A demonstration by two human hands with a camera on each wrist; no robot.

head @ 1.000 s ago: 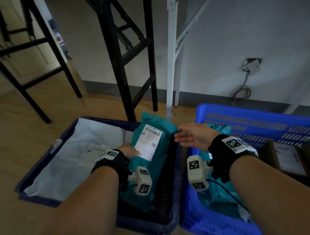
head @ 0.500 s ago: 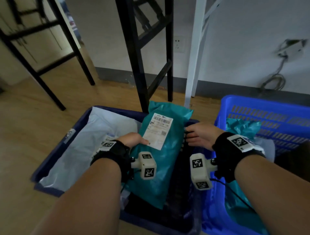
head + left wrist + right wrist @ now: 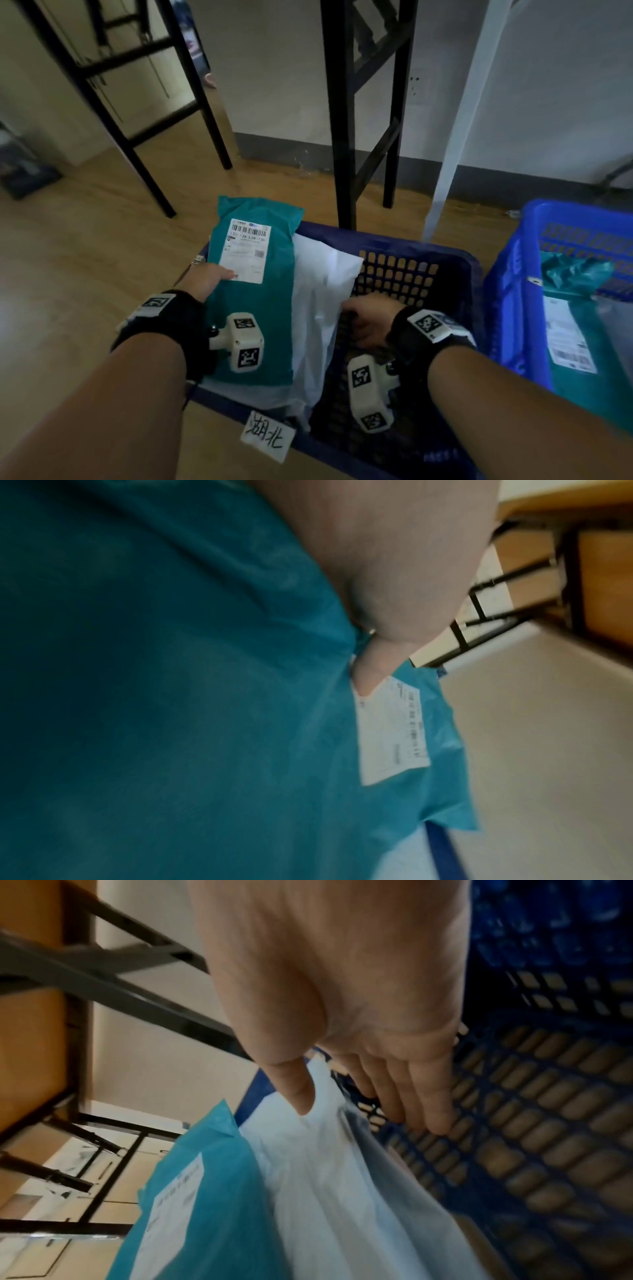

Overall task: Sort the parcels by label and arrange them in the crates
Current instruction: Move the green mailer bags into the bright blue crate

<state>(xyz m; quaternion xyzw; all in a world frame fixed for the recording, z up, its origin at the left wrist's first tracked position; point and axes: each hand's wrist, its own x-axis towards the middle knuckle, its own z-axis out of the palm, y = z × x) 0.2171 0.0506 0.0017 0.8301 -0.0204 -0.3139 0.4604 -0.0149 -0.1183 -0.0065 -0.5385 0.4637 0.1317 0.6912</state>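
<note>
The dark blue crate, tagged at its near rim with a handwritten label, is taken as the landmark; it stands on the wooden floor. To its right, just beside it, a brighter blue crate is seen with teal parcels already in it.

In the left half of the dark blue crate a white parcel is laid, and on top of that, along the crate's left wall, the teal parcel is set with its far end sticking out past the far rim. Its shipping label faces up.

The left hand is wrapped over the teal parcel's left edge, thumb on the label's corner; how the fingers beneath lie cannot be seen. The right hand pinches the white parcel's right edge, thumb on top and fingers reaching under toward the crate's mesh floor.

The step appears to be squaring both parcels against the left wall. It would best be done by sliding the teal parcel back toward the near rim until its end drops inside, while the white parcel's loose edge is tucked flat, so that the bare right half is kept for further parcels and the label stays readable.
</note>
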